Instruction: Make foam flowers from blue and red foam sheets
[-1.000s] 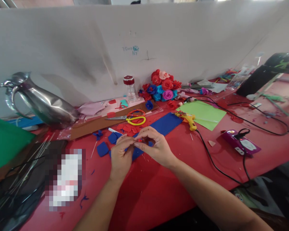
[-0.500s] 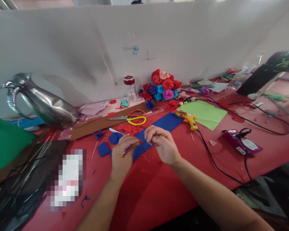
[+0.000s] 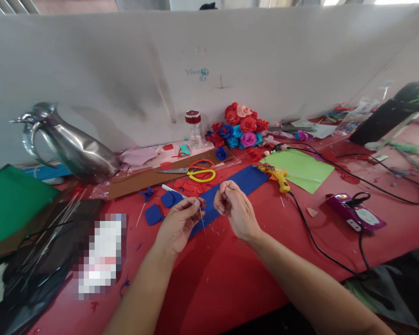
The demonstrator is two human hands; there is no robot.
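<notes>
My left hand (image 3: 181, 218) pinches a thin pale stick (image 3: 203, 221), which slants down from the fingertips. Close by on the right is my right hand (image 3: 235, 207), its fingers curled together; whatever they may hold is hidden. Under both hands runs a strip of blue paper (image 3: 253, 179). Loose blue paper pieces (image 3: 153, 214) lie left of the left hand, with a white pen-like item (image 3: 171, 190) by them. Behind the hands are cut red paper pieces (image 3: 192, 187) and scissors (image 3: 199, 173) with a yellow and an orange handle.
A yellow glue gun (image 3: 282, 180) rests by a green sheet (image 3: 305, 170), its cord running to a purple power strip (image 3: 358, 214). Further back stand a metal jug (image 3: 80, 144), a lidded jar (image 3: 194, 130) and a pile of paper roses (image 3: 242, 125).
The left hand has turned, and the stick now shows below its fingertips. A small red bit seen there earlier is no longer visible. The whole view has shifted slightly.
</notes>
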